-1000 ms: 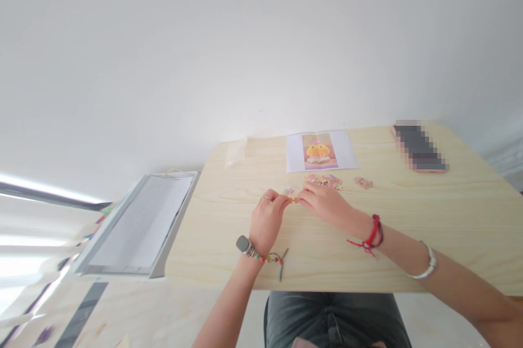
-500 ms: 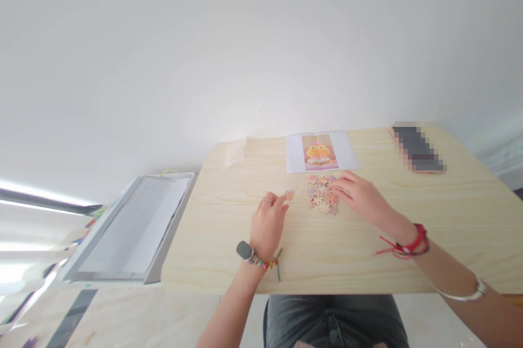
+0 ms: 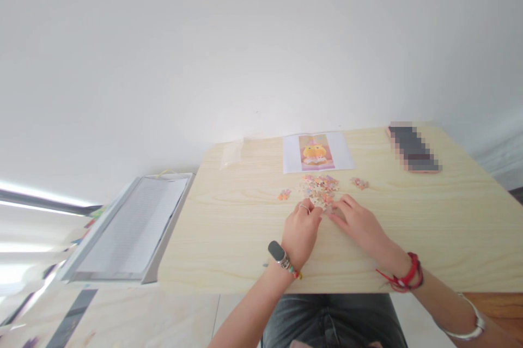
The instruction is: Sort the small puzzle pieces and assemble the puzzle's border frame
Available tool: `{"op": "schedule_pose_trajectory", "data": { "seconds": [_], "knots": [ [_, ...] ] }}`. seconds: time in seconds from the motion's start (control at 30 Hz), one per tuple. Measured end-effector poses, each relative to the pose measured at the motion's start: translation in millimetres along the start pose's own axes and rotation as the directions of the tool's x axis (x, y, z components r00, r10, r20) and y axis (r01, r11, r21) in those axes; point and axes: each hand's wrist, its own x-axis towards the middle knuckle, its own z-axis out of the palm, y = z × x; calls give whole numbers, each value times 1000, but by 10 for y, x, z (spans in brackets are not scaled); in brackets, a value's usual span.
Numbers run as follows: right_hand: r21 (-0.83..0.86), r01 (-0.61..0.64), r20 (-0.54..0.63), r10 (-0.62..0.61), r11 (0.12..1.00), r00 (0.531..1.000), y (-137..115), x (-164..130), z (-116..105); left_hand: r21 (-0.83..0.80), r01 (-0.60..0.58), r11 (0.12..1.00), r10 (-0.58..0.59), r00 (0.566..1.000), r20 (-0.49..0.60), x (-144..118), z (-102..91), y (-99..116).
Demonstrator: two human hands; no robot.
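Note:
A loose pile of small pastel jigsaw pieces [image 3: 319, 185] lies on the pale wooden table in front of me. My left hand [image 3: 301, 231] is at the pile's near edge, its fingers curled and thumb close to the forefinger; whatever is between them is too small to make out. On the near right side, my right hand [image 3: 359, 225] touches the edge pieces with its fingertips, thumb and forefinger slightly apart. A small cluster of pieces [image 3: 284, 194] sits left of the pile, and another cluster [image 3: 359, 183] sits to its right.
Behind the pile, a creased paper sheet [image 3: 343, 152] bears a picture of a yellow figure. A clear plastic bag [image 3: 232, 154] lies at the back left, and a blurred phone [image 3: 414, 149] at the back right. Left of the table [image 3: 220, 239] stands a white tray [image 3: 149, 276] holding paper.
My left hand moved right, from the left cluster to the pile's near edge. The right hand came down toward me along the pile. A cluster now lies on the right where none showed before.

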Motion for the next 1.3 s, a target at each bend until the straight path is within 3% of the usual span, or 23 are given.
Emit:
{"op": "schedule_pose_trajectory", "data": {
  "seconds": [0.4,0.57,0.8,0.93,1.17,1.3],
  "knots": [
    [147,73,-1,-73,986,997,69,-129,-307,-35,-106,994,105,993,-45,110,21,104],
    [250,67,-26,-62,966,998,158,-155,-310,-50,-96,994,92,993,-74,120,-17,105],
    [265,101,-59,-88,959,994,185,-138,-275,-98,-82,992,69,989,-129,137,-19,108],
    [226,94,-82,-77,970,994,301,-82,-328,-56,-118,991,111,988,-104,311,-10,198],
    [108,32,-115,-20,994,993,765,102,-387,78,-203,976,208,976,-69,850,76,459],
    [70,13,-104,-6,997,995,932,170,-350,126,-245,961,251,967,-38,1010,164,504]
  ]
}}
